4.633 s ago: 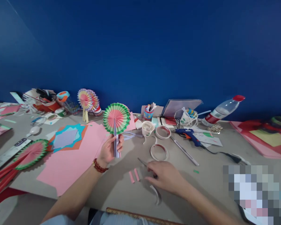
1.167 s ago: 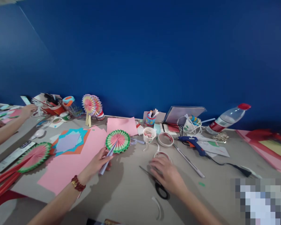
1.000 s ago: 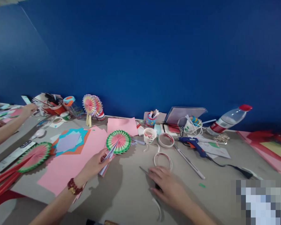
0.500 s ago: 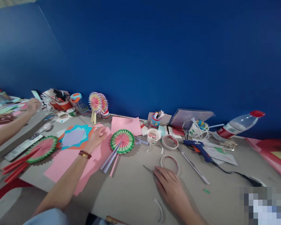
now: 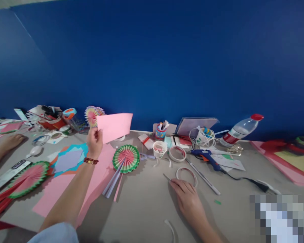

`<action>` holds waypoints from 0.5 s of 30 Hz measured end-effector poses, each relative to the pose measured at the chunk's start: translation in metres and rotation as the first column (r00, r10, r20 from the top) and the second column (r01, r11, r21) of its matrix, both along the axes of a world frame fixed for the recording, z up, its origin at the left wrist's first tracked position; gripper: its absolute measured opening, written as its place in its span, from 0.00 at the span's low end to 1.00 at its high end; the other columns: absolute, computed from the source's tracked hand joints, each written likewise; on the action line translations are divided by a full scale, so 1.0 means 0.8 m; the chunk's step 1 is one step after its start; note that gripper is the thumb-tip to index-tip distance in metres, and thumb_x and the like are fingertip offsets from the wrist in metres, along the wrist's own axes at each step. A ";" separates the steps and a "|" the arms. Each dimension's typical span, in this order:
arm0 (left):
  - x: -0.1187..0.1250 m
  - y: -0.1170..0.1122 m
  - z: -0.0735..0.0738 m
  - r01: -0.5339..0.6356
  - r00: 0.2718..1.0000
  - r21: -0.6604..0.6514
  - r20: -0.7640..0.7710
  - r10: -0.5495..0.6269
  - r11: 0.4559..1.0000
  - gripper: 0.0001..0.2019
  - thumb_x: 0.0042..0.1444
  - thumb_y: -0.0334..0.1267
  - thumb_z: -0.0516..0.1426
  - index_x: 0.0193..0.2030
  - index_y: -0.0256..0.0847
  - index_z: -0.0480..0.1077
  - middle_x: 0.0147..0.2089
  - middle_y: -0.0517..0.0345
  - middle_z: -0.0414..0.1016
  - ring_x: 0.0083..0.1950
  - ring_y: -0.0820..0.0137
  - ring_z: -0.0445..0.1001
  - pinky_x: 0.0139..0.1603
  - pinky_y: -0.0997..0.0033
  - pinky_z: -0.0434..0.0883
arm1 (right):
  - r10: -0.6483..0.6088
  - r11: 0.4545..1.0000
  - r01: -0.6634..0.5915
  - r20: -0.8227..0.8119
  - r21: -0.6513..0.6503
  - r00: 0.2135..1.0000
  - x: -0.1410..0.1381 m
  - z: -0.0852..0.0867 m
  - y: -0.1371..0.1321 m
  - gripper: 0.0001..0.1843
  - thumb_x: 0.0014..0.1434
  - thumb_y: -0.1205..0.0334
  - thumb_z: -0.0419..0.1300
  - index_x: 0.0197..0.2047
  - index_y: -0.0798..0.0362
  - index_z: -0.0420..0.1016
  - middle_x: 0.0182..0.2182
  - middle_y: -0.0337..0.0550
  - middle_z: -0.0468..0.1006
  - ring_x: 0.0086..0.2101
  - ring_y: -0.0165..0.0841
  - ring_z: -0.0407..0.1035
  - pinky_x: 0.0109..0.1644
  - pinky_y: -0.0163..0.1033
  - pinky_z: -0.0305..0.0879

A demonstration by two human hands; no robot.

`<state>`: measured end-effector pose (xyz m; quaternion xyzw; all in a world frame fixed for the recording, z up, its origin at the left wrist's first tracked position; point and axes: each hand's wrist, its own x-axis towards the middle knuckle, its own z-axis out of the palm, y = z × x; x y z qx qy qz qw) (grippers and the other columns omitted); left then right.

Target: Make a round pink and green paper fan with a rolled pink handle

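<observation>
My left hand point(image 5: 94, 143), a beaded bracelet at its wrist, grips a pink paper sheet point(image 5: 115, 126) by its left edge and holds it up off the table. On the table, my right hand point(image 5: 187, 194) lies over what looks like a pair of scissors point(image 5: 167, 177); only a thin pointed tip shows, the handles being hidden under the palm. A roll of tape point(image 5: 194, 177) is just beyond those fingers. Between my hands lies a pleated green and pink paper rosette point(image 5: 126, 158) with lilac and pink strips. Larger pink sheets point(image 5: 57, 192) spread beneath my left forearm.
A glue gun point(image 5: 209, 158), a craft knife point(image 5: 205, 179) and another tape roll point(image 5: 177, 154) lie to the right. A bottle point(image 5: 242, 130) leans near the blue wall. At left are a second rosette point(image 5: 31, 179), a phone point(image 5: 8, 175) and another person's hand point(image 5: 14, 141).
My left hand has taken the small pink sheet from the table and lifted it. My right hand stays on the tool. The view has shifted right, and the other person's hand at left has lowered.
</observation>
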<state>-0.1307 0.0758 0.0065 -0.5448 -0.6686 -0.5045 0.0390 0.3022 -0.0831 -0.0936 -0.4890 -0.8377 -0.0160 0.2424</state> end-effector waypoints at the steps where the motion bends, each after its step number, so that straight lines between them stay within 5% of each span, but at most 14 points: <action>1: -0.002 -0.010 0.010 -0.025 1.000 0.047 -0.003 0.025 0.999 0.11 0.64 0.45 0.50 0.43 0.40 0.64 0.43 0.51 0.69 0.45 0.64 0.70 0.48 0.67 0.67 | 0.000 1.000 0.000 -0.005 -0.001 1.000 0.000 -0.002 0.001 0.28 0.57 0.76 0.48 0.54 0.47 0.76 0.50 0.47 0.79 0.48 0.40 0.73 0.51 0.47 0.68; 3: 0.001 -0.036 0.027 -0.022 1.000 0.177 0.003 0.022 0.984 0.11 0.63 0.46 0.54 0.43 0.40 0.65 0.41 0.52 0.69 0.44 0.64 0.71 0.47 0.67 0.68 | -0.005 1.000 0.005 -0.008 0.000 1.000 0.001 -0.004 0.002 0.28 0.57 0.76 0.48 0.54 0.47 0.76 0.50 0.48 0.79 0.47 0.41 0.73 0.50 0.47 0.68; 5: 0.014 -0.066 0.036 0.089 0.993 0.231 0.056 -0.104 0.969 0.12 0.61 0.46 0.57 0.43 0.41 0.66 0.38 0.55 0.69 0.39 0.67 0.70 0.43 0.69 0.69 | -0.020 1.000 0.020 0.000 0.004 1.000 0.003 -0.004 0.003 0.27 0.57 0.75 0.48 0.54 0.48 0.76 0.50 0.48 0.79 0.47 0.42 0.73 0.50 0.48 0.67; 8: 0.047 -0.113 0.032 0.315 0.882 0.071 0.346 -0.319 0.946 0.13 0.60 0.48 0.60 0.42 0.42 0.67 0.36 0.59 0.71 0.34 0.70 0.70 0.36 0.73 0.69 | -0.060 0.998 0.060 0.007 0.009 0.998 0.009 0.000 0.005 0.24 0.59 0.73 0.49 0.53 0.49 0.76 0.50 0.49 0.79 0.46 0.44 0.72 0.49 0.49 0.66; 9: 0.060 -0.126 0.026 0.425 0.794 0.009 0.476 -0.378 0.905 0.14 0.58 0.49 0.61 0.42 0.43 0.68 0.36 0.59 0.72 0.34 0.71 0.71 0.35 0.74 0.69 | -0.074 0.997 0.074 0.001 0.012 0.997 0.011 0.002 0.005 0.22 0.61 0.71 0.49 0.53 0.49 0.76 0.50 0.49 0.79 0.46 0.44 0.72 0.48 0.49 0.66; 12: 0.099 -0.156 0.005 0.741 0.479 -0.094 0.767 -0.426 0.665 0.16 0.53 0.49 0.65 0.39 0.42 0.69 0.34 0.60 0.73 0.33 0.70 0.72 0.35 0.73 0.69 | -0.089 0.996 0.089 -0.047 0.003 0.995 0.016 0.006 0.008 0.17 0.65 0.63 0.52 0.54 0.50 0.75 0.50 0.50 0.79 0.46 0.45 0.72 0.49 0.50 0.67; 14: 0.123 -0.163 -0.009 0.854 0.356 -0.127 0.849 -0.390 0.504 0.15 0.54 0.48 0.65 0.38 0.41 0.69 0.34 0.58 0.73 0.35 0.70 0.72 0.36 0.73 0.69 | -0.082 0.997 0.082 -0.093 0.001 0.992 0.017 0.009 0.010 0.16 0.67 0.59 0.53 0.54 0.51 0.74 0.50 0.51 0.79 0.47 0.46 0.72 0.51 0.52 0.67; 15: 0.133 -0.163 -0.016 0.869 0.330 -0.124 0.867 -0.373 0.479 0.15 0.54 0.48 0.65 0.38 0.41 0.68 0.34 0.58 0.73 0.35 0.70 0.72 0.37 0.72 0.69 | -0.076 0.997 0.076 -0.113 -0.001 0.991 0.017 0.010 0.010 0.16 0.68 0.57 0.53 0.54 0.51 0.74 0.50 0.51 0.79 0.48 0.46 0.72 0.52 0.52 0.67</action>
